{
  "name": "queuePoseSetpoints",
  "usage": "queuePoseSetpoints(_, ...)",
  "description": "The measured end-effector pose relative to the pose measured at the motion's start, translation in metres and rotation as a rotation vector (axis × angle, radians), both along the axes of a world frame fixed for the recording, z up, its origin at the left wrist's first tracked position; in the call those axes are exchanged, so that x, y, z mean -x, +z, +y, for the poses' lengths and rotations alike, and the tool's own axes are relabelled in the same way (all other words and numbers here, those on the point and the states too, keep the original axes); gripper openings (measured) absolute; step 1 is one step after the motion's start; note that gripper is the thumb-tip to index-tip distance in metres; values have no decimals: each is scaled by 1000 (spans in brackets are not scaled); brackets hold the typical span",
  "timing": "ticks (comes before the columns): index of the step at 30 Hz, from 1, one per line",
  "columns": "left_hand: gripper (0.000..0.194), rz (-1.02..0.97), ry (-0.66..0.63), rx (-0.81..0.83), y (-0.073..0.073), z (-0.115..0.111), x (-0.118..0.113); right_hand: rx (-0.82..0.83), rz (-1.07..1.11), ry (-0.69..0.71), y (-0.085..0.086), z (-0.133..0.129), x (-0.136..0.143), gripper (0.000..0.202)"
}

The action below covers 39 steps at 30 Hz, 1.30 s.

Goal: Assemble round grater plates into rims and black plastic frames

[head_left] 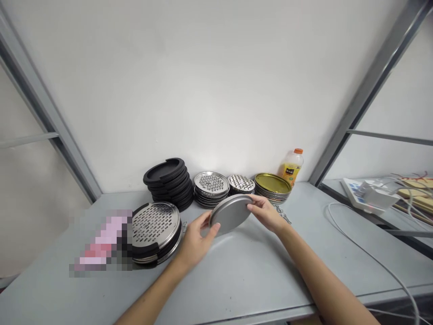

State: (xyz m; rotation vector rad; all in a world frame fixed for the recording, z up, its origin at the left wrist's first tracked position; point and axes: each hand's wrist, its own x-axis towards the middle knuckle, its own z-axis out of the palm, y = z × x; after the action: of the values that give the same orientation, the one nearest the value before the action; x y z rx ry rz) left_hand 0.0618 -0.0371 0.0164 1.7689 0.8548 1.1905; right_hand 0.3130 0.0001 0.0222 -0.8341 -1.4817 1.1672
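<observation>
A round grey disc (232, 215) with a raised rim is held tilted above the table, between both hands. My left hand (199, 237) grips its left edge, thumb on the near face. At the upper right edge, my right hand (265, 212) pinches the rim. Behind the disc are a stack of perforated metal plates (211, 183), a spiked grater plate (241, 183) and a stack topped by a gold-coloured plate (272, 183). To the left of my left hand sits a perforated grater plate (156, 223) on a pile with black rings.
Black rings (171, 183) are stacked at the back left. A bottle with an orange cap (291, 167) stands near the wall. A white cable (365, 255) crosses the grey table (253, 275) on the right, near a power strip (361, 196). A pixelated pink patch lies left.
</observation>
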Motion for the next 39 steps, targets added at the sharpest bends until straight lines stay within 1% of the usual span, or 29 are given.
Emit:
queuePoseSetpoints(2, 38, 47, 27, -41, -2, -1, 1, -21, 50, -122, 2, 2, -13, 41)
queuePoseSetpoints(4, 41, 126, 77, -128, -3, -4, 2, -56, 37, -233, 5, 2, -25, 39)
queuePoseSetpoints(7, 39, 255, 85, -320, -5, -7, 4, -135, -127, -345, 12, -4, -32, 34)
queuePoseSetpoints(9, 35, 307, 61, -408, -7, -9, 4, -207, -292, -353, 16, -11, -27, 31)
queuePoseSetpoints(12, 28, 338, 59, -462, -5, -13, 4, -360, -525, -265, 16, -22, -8, 26)
queuePoseSetpoints(14, 27, 352, 76, -494, 3, -17, 7, -476, -675, -209, 11, -29, 7, 26)
queuePoseSetpoints(15, 27, 356, 88, -521, 10, -20, 11, -542, -748, -165, 7, -31, 13, 27)
queuePoseSetpoints(17, 28, 366, 115, -581, 30, -24, 20, -624, -905, -110, -3, -34, 21, 30)
queuePoseSetpoints(19, 26, 355, 170, -645, 53, -21, 35, -654, -1014, -107, -12, -37, 24, 30)
queuePoseSetpoints(21, 24, 380, 270, -671, 75, -9, 52, -650, -1067, -135, -19, -40, 24, 27)
queuePoseSetpoints(23, 24, 470, 396, -672, 92, 12, 69, -641, -1083, -175, -25, -43, 24, 25)
queuePoseSetpoints(24, 27, 547, 458, -653, 98, 25, 76, -639, -1084, -197, -26, -45, 24, 26)
queuePoseSetpoints(26, 40, 740, 573, -570, 106, 51, 87, -636, -1082, -246, -28, -47, 26, 29)
queuePoseSetpoints(27, 47, 851, 606, -505, 108, 62, 90, -634, -1078, -261, -28, -48, 27, 31)
queuePoseSetpoints(28, 51, 951, 607, -455, 110, 73, 92, -632, -1072, -265, -27, -49, 29, 32)
queuePoseSetpoints(31, 44, 1015, 564, -418, 113, 94, 87, -629, -1045, -226, -24, -51, 30, 38)
queuePoseSetpoints(34, 35, 1048, 565, -393, 114, 101, 77, -623, -1016, -211, -23, -51, 30, 41)
queuePoseSetpoints(39, 29, 1057, 606, -391, 113, 102, 66, -612, -961, -223, -26, -47, 27, 34)
